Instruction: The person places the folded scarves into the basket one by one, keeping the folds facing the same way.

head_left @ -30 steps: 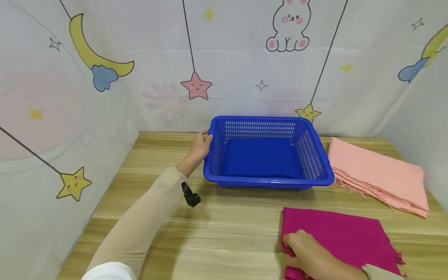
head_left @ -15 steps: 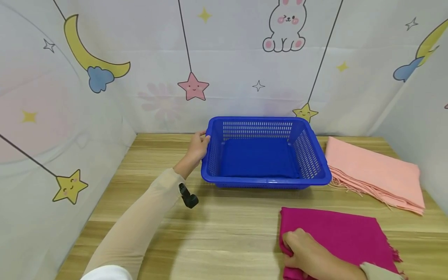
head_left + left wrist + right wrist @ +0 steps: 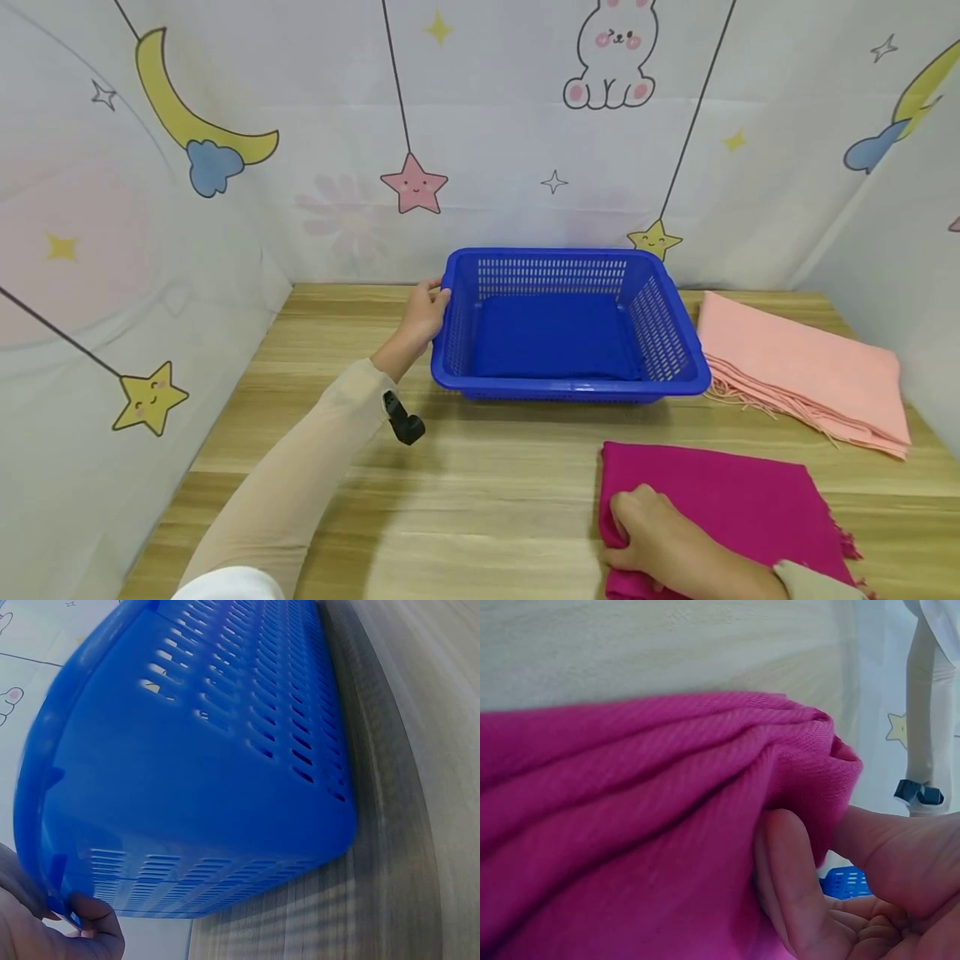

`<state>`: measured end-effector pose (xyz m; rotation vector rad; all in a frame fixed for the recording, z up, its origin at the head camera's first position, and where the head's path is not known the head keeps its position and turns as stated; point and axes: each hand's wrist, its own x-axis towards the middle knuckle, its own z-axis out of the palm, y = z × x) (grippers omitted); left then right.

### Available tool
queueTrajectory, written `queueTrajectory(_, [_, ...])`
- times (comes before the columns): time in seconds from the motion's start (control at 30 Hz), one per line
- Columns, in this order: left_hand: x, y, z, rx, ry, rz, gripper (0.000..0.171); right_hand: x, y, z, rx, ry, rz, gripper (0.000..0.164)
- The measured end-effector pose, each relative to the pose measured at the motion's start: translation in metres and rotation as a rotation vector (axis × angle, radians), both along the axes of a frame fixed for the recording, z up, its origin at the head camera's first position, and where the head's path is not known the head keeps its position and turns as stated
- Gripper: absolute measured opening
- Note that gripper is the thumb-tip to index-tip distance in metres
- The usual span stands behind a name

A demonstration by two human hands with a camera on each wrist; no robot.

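Observation:
A blue plastic basket (image 3: 577, 388) with slotted walls stands at the back middle of the table, a flat blue cloth-like layer (image 3: 555, 337) covering its floor. My left hand (image 3: 423, 315) grips its left rim; in the left wrist view, thumb and fingers (image 3: 96, 922) curl round the basket's edge. Nearer the front right lies a folded magenta scarf (image 3: 735, 508) with a fringed right edge. My right hand (image 3: 656, 533) pinches the scarf's left folded edge, its fingers (image 3: 791, 877) tucked against the stacked layers in the right wrist view.
A folded pink scarf (image 3: 806, 367) with a fringe lies right of the basket, close to its right rim. The wooden table (image 3: 480, 517) meets printed white curtains (image 3: 510, 217) at the back and both sides.
The view has shifted slightly. Both hands keep their holds on the basket rim and the magenta scarf; the right hand's fingers have shifted slightly on the scarf's edge.

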<state>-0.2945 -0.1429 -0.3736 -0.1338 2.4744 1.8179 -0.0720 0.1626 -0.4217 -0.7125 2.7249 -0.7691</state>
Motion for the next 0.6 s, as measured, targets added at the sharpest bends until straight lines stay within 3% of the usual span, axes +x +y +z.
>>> queueTrajectory(0.33, [0.0003,-0.0024,-0.001,0.004,-0.002,0.007,0.047,0.0013,-0.0012,0.0015,0.064,0.036,0.013,0.03])
queueTrajectory(0.6, [-0.001,-0.0009,-0.0011,-0.004,0.012,0.012,0.047,0.0003,-0.0002,0.0029,0.027,-0.072,-0.008,0.031])
